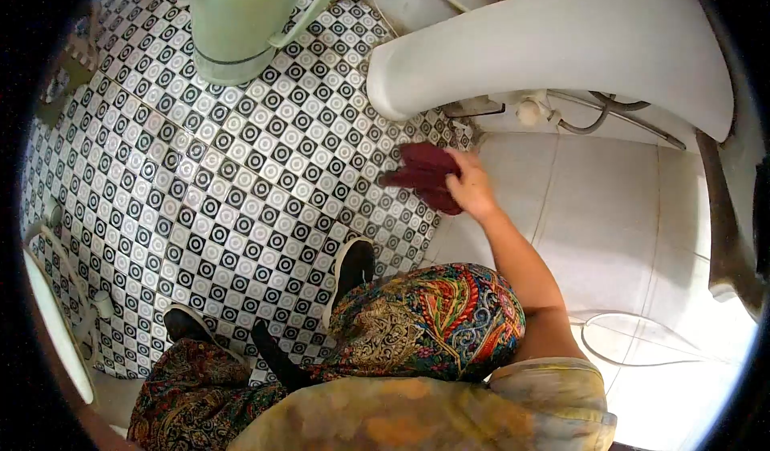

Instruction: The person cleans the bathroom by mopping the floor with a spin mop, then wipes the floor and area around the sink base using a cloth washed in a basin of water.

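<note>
The right hand (475,188) reaches from the lower right to just right of the frame's centre, thumb and fingers closed around a bunched dark red cloth (423,169). Much of the cloth hangs loose to the left of the grip, over the edge where the patterned floor (233,186) meets the plain pale tiles (597,186). Hand and cloth are slightly blurred, and I cannot tell whether the cloth touches a surface. The left hand is out of view, so I cannot tell its state.

For good control, the cloth would best be gathered into a flat pad beneath the palm, since the loose folds could drag or curl under. Pressure should come from spread fingers, with short, overlapping strokes along the tile edge. Near the white pedestal (545,46) at upper right, a lighter touch seems wise, keeping folds clear of the valve (530,109) and grey hose (597,118).
</note>
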`<state>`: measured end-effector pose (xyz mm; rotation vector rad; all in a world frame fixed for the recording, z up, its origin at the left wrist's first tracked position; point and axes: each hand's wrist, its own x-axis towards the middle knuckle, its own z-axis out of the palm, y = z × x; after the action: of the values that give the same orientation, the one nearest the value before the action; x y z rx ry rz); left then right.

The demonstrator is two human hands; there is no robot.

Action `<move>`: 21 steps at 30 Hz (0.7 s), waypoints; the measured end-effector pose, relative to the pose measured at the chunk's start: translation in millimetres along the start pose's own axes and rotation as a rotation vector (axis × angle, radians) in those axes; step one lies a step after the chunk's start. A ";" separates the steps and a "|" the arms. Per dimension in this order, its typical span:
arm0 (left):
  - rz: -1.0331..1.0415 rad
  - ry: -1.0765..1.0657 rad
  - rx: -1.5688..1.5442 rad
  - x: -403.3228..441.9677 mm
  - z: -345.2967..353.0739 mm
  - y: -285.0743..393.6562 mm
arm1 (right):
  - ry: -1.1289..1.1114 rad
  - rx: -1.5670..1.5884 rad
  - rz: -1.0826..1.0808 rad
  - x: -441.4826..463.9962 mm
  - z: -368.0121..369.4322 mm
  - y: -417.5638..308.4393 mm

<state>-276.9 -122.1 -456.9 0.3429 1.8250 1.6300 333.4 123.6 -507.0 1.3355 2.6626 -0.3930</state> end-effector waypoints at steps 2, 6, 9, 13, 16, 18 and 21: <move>-0.071 -0.063 0.149 5.3 -19.3 -8.7 | -0.246 0.274 0.013 1.6 23.6 -10.2; 0.026 -0.140 0.766 -97.5 37.0 -4.0 | -0.465 0.201 0.008 12.2 33.2 8.9; -0.164 -0.259 0.640 -114.5 7.7 -48.0 | -0.569 -0.027 0.155 29.4 22.9 62.2; -0.305 -0.334 0.397 -145.4 -35.5 -120.2 | -0.701 -0.531 -0.024 68.4 20.1 167.6; -0.417 -0.275 0.443 -168.6 -27.7 -128.3 | -0.483 -0.537 0.088 90.3 16.9 201.2; -0.540 -0.175 0.500 -173.9 -22.4 -130.1 | -0.590 -0.763 -0.085 110.7 45.0 286.7; -0.492 -0.216 0.582 -176.1 -25.8 -135.0 | -0.752 -1.127 -0.192 123.7 64.0 257.4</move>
<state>-130.4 -272.3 -533.5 0.2730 1.9844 0.6911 466.4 347.1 -641.3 0.4312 1.7968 0.4646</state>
